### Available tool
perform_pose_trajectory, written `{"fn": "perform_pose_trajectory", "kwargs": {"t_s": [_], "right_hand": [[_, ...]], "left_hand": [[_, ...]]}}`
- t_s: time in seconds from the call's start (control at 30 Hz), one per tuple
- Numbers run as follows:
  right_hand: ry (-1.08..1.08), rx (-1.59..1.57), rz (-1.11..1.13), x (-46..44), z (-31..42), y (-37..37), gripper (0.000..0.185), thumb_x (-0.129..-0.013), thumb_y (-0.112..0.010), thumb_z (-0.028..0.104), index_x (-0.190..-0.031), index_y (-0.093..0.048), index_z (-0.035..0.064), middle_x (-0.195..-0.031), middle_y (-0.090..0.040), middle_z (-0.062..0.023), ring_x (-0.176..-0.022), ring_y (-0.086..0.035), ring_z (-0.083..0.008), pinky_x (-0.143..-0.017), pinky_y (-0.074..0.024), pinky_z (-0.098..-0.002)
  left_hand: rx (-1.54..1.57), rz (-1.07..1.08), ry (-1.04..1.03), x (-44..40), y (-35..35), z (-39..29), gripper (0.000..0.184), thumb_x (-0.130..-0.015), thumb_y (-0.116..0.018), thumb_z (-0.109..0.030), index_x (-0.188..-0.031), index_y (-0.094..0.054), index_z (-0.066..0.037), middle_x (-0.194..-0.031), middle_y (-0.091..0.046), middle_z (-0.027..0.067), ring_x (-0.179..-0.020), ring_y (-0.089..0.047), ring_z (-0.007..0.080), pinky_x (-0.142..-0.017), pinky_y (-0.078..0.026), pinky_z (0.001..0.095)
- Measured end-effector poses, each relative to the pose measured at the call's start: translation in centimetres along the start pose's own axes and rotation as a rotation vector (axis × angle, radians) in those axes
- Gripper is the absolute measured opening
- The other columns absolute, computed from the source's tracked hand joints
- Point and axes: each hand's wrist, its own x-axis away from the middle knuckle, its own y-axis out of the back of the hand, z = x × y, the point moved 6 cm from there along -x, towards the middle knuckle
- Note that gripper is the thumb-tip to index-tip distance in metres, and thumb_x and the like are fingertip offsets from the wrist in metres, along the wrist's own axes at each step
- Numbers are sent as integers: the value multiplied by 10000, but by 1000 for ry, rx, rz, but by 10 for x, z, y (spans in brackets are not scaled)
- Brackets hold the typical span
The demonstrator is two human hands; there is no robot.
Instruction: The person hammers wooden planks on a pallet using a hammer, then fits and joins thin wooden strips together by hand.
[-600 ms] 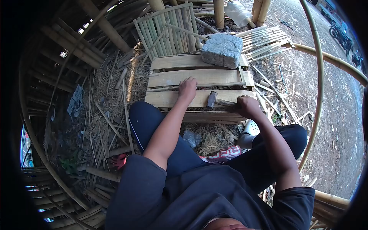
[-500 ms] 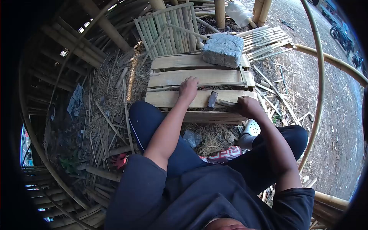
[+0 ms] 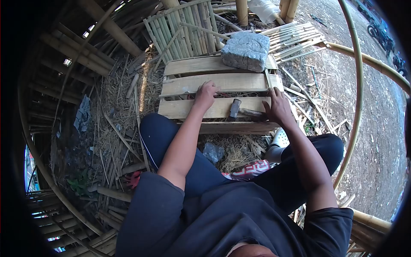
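Observation:
A low platform of wooden slats stands before me, with gaps between its boards. My left hand is closed at the front edge of the middle slat, its fingers curled over a thin bamboo strip that runs along the gap. At the platform's right end is my right hand, fingers apart and stretched toward the strip's end, holding nothing that I can see. The hammer lies on the front slat, its handle end partly hidden beneath the right hand.
A grey stone block weighs on the rear slats. Behind it leans a bamboo slat panel; another slatted piece lies at the back right. Straw and bamboo offcuts litter the ground to the left. A curved bamboo pole arcs on the right.
My right hand has let go of the hammer handle and moved up toward the strip's right end, its fingers opening. The hammer stays on the front slat. My left hand keeps its place on the strip.

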Motion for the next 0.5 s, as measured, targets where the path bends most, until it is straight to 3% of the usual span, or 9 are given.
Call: {"fn": "perform_pose_trajectory", "kwargs": {"t_s": [0.3,0.5], "right_hand": [[23,-49,41,-2,2,-14,598,-898,-703,279,-1399,-516,12,-1339,-561,-177,-1249,-561,-358,-985,-485,-492],[19,-91,33,-2,1,-19,642,-868,-746,274,-1398,-505,4,-1390,-540,-206,-1290,-531,-390,-1044,-474,-492]], "left_hand": [[-87,-69,-1,-2,12,7,251,-807,-696,-6,-959,-813,-167,-901,-649,47,-958,-635,271,-810,-456,437],[-27,0,126,-6,10,9,248,-794,-715,8,-971,-804,-141,-960,-672,35,-1000,-640,256,-824,-436,419]]}}
